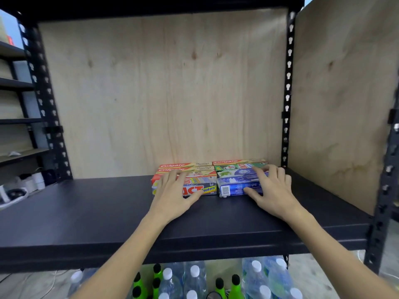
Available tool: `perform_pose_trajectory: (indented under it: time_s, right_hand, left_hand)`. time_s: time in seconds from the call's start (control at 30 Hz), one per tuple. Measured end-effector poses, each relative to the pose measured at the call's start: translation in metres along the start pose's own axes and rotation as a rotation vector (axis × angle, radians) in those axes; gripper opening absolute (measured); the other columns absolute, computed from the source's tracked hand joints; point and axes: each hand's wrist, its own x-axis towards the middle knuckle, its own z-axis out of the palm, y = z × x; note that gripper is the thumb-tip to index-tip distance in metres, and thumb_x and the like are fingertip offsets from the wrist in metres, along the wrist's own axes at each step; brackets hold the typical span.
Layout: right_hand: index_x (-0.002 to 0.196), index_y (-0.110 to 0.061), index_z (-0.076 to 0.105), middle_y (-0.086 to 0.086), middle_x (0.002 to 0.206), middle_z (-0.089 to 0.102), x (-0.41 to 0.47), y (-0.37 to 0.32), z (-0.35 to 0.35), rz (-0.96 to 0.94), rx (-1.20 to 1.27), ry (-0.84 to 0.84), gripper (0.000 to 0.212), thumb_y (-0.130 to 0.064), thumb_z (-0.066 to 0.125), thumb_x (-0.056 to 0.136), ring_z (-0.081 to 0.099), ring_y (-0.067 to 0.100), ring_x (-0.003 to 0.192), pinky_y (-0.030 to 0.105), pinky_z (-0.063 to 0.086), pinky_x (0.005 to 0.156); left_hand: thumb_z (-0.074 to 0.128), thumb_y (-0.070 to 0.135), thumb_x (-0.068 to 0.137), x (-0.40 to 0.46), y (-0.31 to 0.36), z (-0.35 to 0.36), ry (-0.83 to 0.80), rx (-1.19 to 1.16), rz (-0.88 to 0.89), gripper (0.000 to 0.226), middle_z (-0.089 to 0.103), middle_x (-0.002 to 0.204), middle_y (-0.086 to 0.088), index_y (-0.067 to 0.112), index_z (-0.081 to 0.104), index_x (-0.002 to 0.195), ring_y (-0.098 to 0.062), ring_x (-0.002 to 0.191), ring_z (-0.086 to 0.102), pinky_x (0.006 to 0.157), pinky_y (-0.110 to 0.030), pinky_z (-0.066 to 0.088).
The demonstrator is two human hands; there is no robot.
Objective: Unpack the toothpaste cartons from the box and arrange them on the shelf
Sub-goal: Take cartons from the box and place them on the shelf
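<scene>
The left hand (172,190) lies flat with fingers spread on the grey carton (207,189); the right hand (269,188) curls round the blue carton (235,187), thumb on its front. Both cartons front two rows of toothpaste cartons (187,166) stacked against the back board (162,93) on the black shelf (86,212).

"Colgate", white on red: top face of rearmost left carton (185,164); same again on carton just in front (183,169); same on rearmost right carton (237,161).
"ACT" in large red letters, then "mokers" on yellow band, first letter hidden: front left grey carton (199,189).
Barcode, digits unreadable, and small blurred white print: front right blue carton (232,186).
</scene>
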Motion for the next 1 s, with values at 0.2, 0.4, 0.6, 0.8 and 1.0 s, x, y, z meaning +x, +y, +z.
perform_pose_trajectory:
  time_s: [0.2,0.4,0.6,0.8,1.0]
  right_hand:
    - [0.155,-0.019,0.034,0.010,0.134,0.040,-0.032,-0.014,-0.019,-0.107,0.195,0.067,0.071,-0.054,0.053,0.096,0.032,0.029,0.126,0.044,0.030,0.105]
    - [0.149,-0.018,0.043,0.004,0.124,0.040,-0.096,-0.035,-0.026,-0.106,0.456,0.145,0.064,-0.045,0.062,0.094,0.032,0.022,0.114,0.038,0.033,0.107]
    - [0.149,-0.020,0.042,0.000,0.122,0.041,-0.178,-0.074,-0.012,-0.093,0.530,0.259,0.062,-0.041,0.064,0.094,0.035,0.016,0.110,0.026,0.029,0.099]
    - [0.149,-0.021,0.040,-0.005,0.121,0.040,-0.257,-0.100,0.033,-0.004,0.596,0.178,0.065,-0.036,0.068,0.093,0.033,0.010,0.111,0.017,0.025,0.096]
    - [0.150,-0.022,0.037,-0.006,0.126,0.040,-0.339,-0.112,0.101,0.103,0.618,-0.019,0.066,-0.037,0.067,0.093,0.035,0.013,0.115,0.029,0.032,0.100]
  left_hand:
    - [0.056,0.063,0.092,-0.023,0.011,-0.020,0.029,-0.133,0.087,0.071,0.043,0.145,0.008,0.026,0.041,0.150,-0.011,0.136,0.031,0.113,-0.034,0.031]
    - [0.055,0.059,0.094,-0.079,0.026,-0.039,0.101,-0.178,0.084,0.057,0.049,0.134,0.009,0.024,0.052,0.140,-0.012,0.128,0.037,0.109,-0.034,0.037]
    - [0.064,0.039,0.095,-0.171,0.028,-0.033,0.195,-0.341,0.122,0.053,0.046,0.144,0.013,0.022,0.049,0.143,-0.003,0.140,0.033,0.117,-0.033,0.032]
    - [0.068,0.028,0.095,-0.264,0.019,0.000,0.131,-0.446,0.040,0.059,0.036,0.149,0.015,0.023,0.040,0.147,-0.006,0.145,0.028,0.118,-0.021,0.025]
    - [0.066,0.043,0.091,-0.356,-0.014,0.069,-0.064,-0.409,-0.192,0.058,0.043,0.136,0.017,0.025,0.043,0.142,0.001,0.130,0.036,0.110,-0.025,0.033]
